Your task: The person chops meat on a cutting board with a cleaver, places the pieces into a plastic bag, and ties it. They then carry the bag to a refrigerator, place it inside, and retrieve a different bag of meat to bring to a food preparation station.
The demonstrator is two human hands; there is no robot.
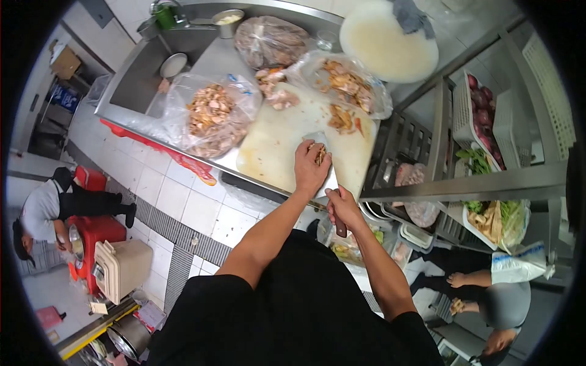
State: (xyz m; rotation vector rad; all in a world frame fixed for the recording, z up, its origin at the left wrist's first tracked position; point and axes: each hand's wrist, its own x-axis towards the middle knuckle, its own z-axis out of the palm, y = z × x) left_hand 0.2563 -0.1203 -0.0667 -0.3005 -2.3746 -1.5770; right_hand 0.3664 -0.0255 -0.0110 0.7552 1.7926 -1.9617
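Note:
My right hand (pixel 343 208) is wrapped around the brown handle of a cleaver (pixel 330 183), whose wide blade lies over the near part of the white cutting board (pixel 262 146). My left hand (pixel 312 168) curls over small brown pieces of chopped meat (pixel 319 154), pressing them against the blade. Farther up the board is a small pile of cooked meat scraps (pixel 343 119). A clear plastic bag (pixel 244 100) full of diced meat stands at the board's left. Another open bag (pixel 381 100) with larger meat pieces lies at its far right. Loose meat chunks (pixel 281 97) rest between the bags.
Behind the board sit a tied bag of meat (pixel 271 41), a metal pot (pixel 228 23) and a round white board (pixel 390 43) with a grey cloth. A sink (pixel 143 73) is at left. Right, a metal rack (pixel 464 183) holds onions and greens. Co-workers sit at left (pixel 46 207) and right (pixel 506 305).

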